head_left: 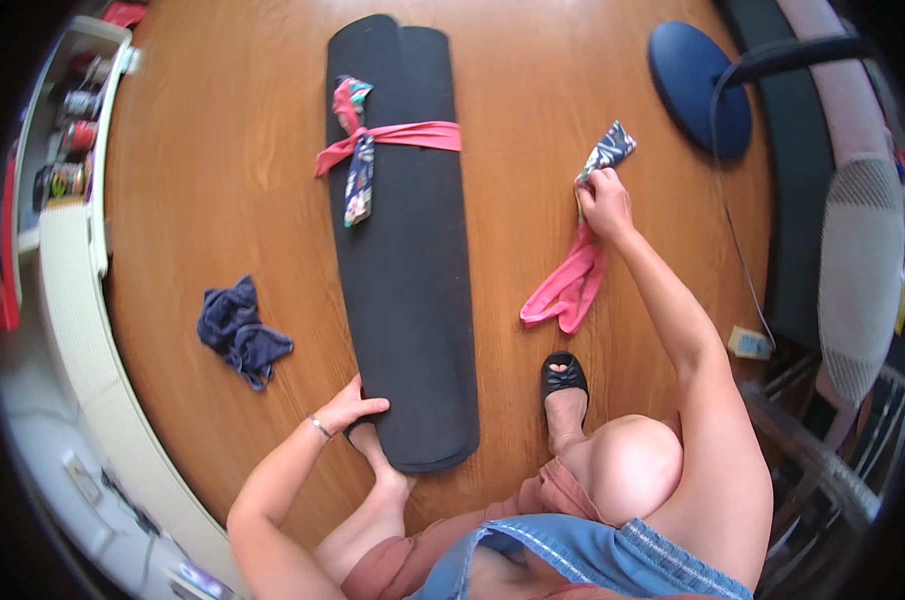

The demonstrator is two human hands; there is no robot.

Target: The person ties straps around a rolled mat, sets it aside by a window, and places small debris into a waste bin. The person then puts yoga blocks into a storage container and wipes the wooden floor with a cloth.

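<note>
Mat: second tying apparently in hand

Rolled, on floor, far tie in place. Right hand pinches loose band; left hand has thumb on mat, finger grip cannot be told. Next, probably: band around near end.

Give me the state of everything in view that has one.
Black mat: rolled up, lying flat
Tied band: fastened around the mat's far part
Loose band: untied
Dark blue cloth: crumpled
Left hand: at the mat's near left edge, thumb on top
Right hand: closed on the loose band
Right shoe: worn
</note>
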